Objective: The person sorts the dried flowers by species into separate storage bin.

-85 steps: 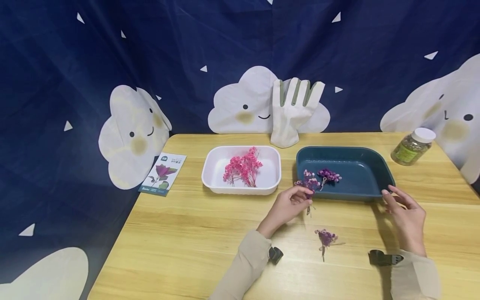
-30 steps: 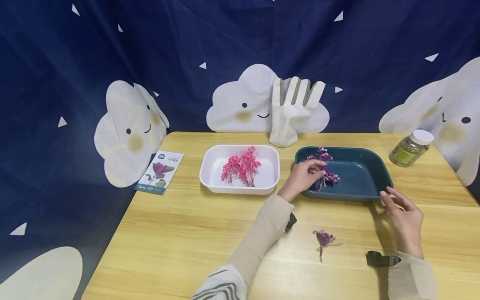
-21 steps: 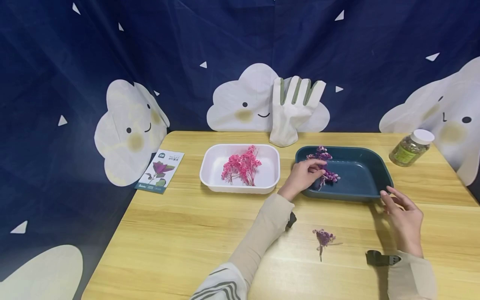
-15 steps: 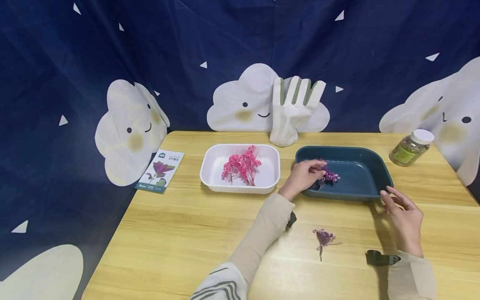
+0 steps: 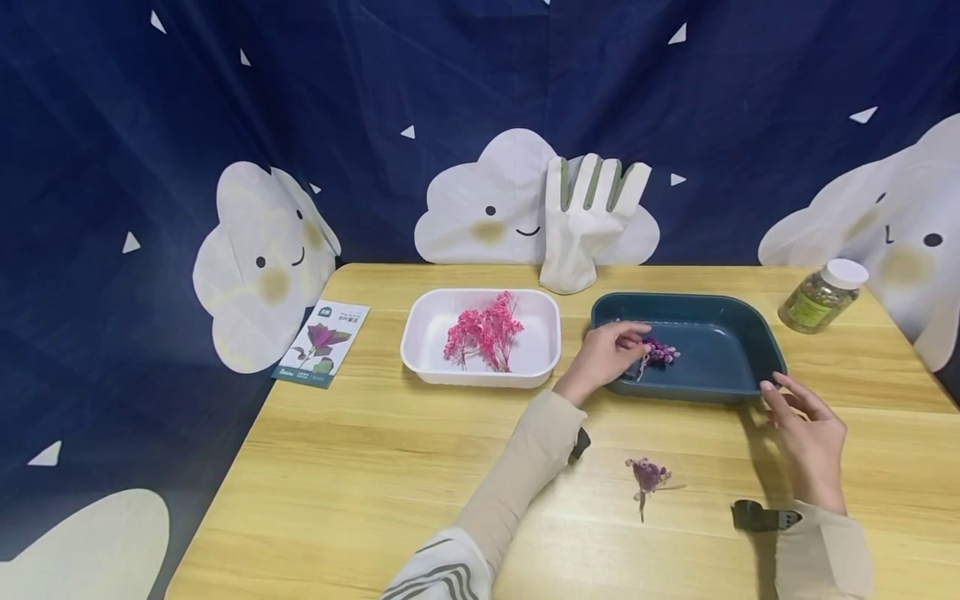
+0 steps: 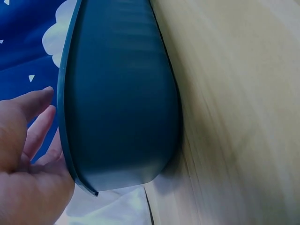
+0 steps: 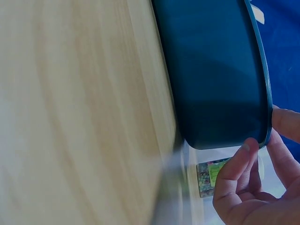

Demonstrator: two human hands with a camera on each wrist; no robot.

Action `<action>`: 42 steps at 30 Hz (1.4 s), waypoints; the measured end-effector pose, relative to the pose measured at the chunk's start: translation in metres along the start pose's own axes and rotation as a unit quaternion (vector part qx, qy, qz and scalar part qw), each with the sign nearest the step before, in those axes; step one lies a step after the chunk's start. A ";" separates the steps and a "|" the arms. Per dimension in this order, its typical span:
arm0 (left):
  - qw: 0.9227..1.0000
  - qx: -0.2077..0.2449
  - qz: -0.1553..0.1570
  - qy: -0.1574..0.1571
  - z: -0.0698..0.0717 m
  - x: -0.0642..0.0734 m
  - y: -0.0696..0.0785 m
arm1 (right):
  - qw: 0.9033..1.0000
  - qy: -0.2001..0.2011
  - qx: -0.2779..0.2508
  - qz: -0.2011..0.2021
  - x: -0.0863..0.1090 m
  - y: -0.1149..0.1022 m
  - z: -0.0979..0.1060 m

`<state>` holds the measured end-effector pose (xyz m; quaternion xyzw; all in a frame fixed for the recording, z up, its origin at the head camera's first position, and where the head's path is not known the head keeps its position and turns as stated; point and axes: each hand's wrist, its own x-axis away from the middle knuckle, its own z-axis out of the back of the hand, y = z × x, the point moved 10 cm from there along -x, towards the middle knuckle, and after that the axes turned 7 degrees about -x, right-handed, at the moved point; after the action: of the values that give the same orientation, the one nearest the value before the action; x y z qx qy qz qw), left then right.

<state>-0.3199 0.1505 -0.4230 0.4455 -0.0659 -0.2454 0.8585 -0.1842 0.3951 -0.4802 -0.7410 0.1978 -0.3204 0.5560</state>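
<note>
In the head view my left hand (image 5: 606, 354) hangs over the left end of the dark teal tray (image 5: 720, 392), thumb and index finger apart. Just beyond its fingertips, a purple dried-flower sprig (image 5: 662, 352) lies in the tray. Another sprig lowered there is mostly hidden behind the hand. In the left wrist view, the fingers reach past the tray's rim (image 6: 62, 117). My right hand (image 5: 813, 442) pinches the tray's front right corner, its thumb and fingers on either side of the rim in the right wrist view. One more purple sprig (image 5: 649, 479) rests on the table before the tray.
A white tray (image 5: 423, 371) with pink dried flowers (image 5: 486, 333) sits to the left. A glove (image 5: 581, 225) stands upright behind the trays. A lidded jar (image 5: 821, 297) stands at the back right, and a flower-printed packet (image 5: 321, 343) lies at the left table edge.
My left hand carried a purple sprig from the tray's front rim into its left end. The sprig then dropped from sight behind the fingers, which parted. My right hand has kept its place at the corner.
</note>
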 end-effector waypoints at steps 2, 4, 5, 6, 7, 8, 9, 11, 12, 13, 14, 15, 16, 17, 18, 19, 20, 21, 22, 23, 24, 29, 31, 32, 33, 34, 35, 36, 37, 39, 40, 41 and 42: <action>1.000 0.008 0.003 -0.004 -0.001 0.002 -0.001 | 1.000 -0.006 0.004 0.003 0.000 0.000 0.000; 1.000 0.013 0.006 -0.008 -0.002 0.004 -0.001 | 1.000 -0.009 0.009 0.006 0.000 -0.001 -0.001; 1.000 0.015 0.008 -0.010 -0.002 0.006 -0.001 | 1.000 -0.010 0.010 0.006 0.000 -0.001 -0.001; 1.000 0.016 0.010 -0.014 -0.002 0.007 -0.002 | 1.000 -0.010 0.010 0.005 0.000 -0.001 -0.001; 1.000 0.017 0.011 -0.018 -0.003 0.008 -0.002 | 1.000 -0.011 0.011 0.004 0.000 0.000 -0.001; 1.000 0.018 0.011 -0.022 -0.004 0.010 -0.001 | 1.000 -0.011 0.010 0.004 0.000 0.000 -0.001; 0.999 0.019 0.011 -0.027 -0.004 0.012 -0.001 | 1.000 -0.011 0.009 0.006 0.000 0.000 -0.001; 0.999 0.024 0.010 -0.038 -0.004 0.015 0.000 | 1.000 -0.010 0.009 0.008 0.000 0.000 0.000; 0.999 0.026 0.009 -0.043 -0.004 0.017 0.001 | 1.000 -0.009 0.009 0.008 0.000 0.000 0.000; 0.998 0.029 0.008 -0.047 -0.004 0.019 0.000 | 1.000 -0.008 0.010 0.007 0.000 0.000 0.000; 0.998 0.034 0.007 -0.050 -0.004 0.021 0.001 | 1.000 -0.006 0.011 0.006 0.000 0.001 0.000; 0.998 0.038 0.005 -0.053 -0.003 0.023 0.001 | 1.000 -0.005 0.012 0.006 0.000 0.001 0.001; 0.998 0.040 0.003 -0.055 -0.002 0.025 0.001 | 1.000 -0.004 0.014 0.005 0.000 0.001 0.001; 0.997 0.046 0.002 -0.058 -0.002 0.028 0.000 | 1.000 -0.003 0.015 0.002 -0.001 0.001 0.000; 0.997 0.049 0.000 -0.060 -0.001 0.030 0.000 | 1.000 -0.003 0.016 0.002 0.000 0.001 0.000; 0.997 0.054 -0.003 -0.063 0.000 0.033 0.000 | 1.000 -0.004 0.016 0.001 -0.001 0.001 0.000; 0.996 0.056 -0.006 -0.066 0.000 0.035 0.001 | 1.000 -0.005 0.016 0.001 0.000 0.001 0.000; 0.996 0.058 -0.010 -0.069 0.001 0.038 0.001 | 1.000 -0.006 0.014 0.000 -0.001 0.001 0.000; 0.996 0.058 -0.013 -0.071 0.002 0.041 0.001 | 1.000 -0.007 0.012 -0.002 -0.001 0.001 0.000; 0.995 0.059 -0.015 -0.074 0.002 0.044 0.001 | 1.000 -0.009 0.011 -0.002 -0.001 0.001 0.000; 0.995 0.058 -0.019 -0.076 0.002 0.047 0.001 | 1.000 -0.011 0.009 -0.002 -0.001 0.001 0.000; 0.994 0.055 -0.026 -0.087 0.001 0.062 0.002 | 1.000 -0.020 -0.004 0.005 -0.001 -0.002 -0.002; 0.994 0.050 -0.029 -0.098 -0.001 0.068 0.003 | 1.000 -0.021 -0.009 0.006 -0.001 -0.002 -0.003; 0.993 0.047 -0.032 -0.106 -0.003 0.072 0.003 | 1.000 -0.020 -0.012 0.005 0.000 -0.002 -0.002; 0.992 0.042 -0.034 -0.114 -0.005 0.075 0.003 | 1.000 -0.018 -0.014 0.003 0.000 -0.002 -0.002; 0.991 0.032 -0.034 -0.122 -0.008 0.079 0.003 | 1.000 -0.018 -0.014 0.002 0.000 -0.001 -0.002; 0.991 0.023 -0.038 -0.130 -0.010 0.082 0.003 | 1.000 -0.018 -0.014 0.002 0.000 -0.001 -0.002; 0.990 0.013 -0.041 -0.136 -0.012 0.085 0.004 | 1.000 -0.018 -0.015 0.001 0.000 -0.001 -0.003; 0.989 0.006 -0.044 -0.142 -0.014 0.088 0.004 | 1.000 -0.018 -0.015 0.001 0.000 -0.001 -0.003; 0.988 -0.006 -0.043 -0.151 -0.018 0.093 0.003 | 1.000 -0.022 -0.015 0.002 -0.001 -0.001 -0.003; 0.987 -0.008 -0.043 -0.155 -0.020 0.095 0.003 | 1.000 -0.025 -0.016 0.004 -0.001 -0.002 -0.003; 0.986 -0.007 -0.044 -0.158 -0.022 0.097 0.003 | 1.000 -0.026 -0.016 0.005 -0.001 -0.002 -0.003; 0.986 -0.003 -0.043 -0.161 -0.024 0.098 0.003 | 0.999 -0.027 -0.017 0.006 -0.001 -0.003 -0.003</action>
<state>-0.2253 0.1226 -0.4456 0.3997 -0.1830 -0.3503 0.8271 -0.1875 0.3943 -0.4775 -0.7573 0.1926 -0.2933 0.5507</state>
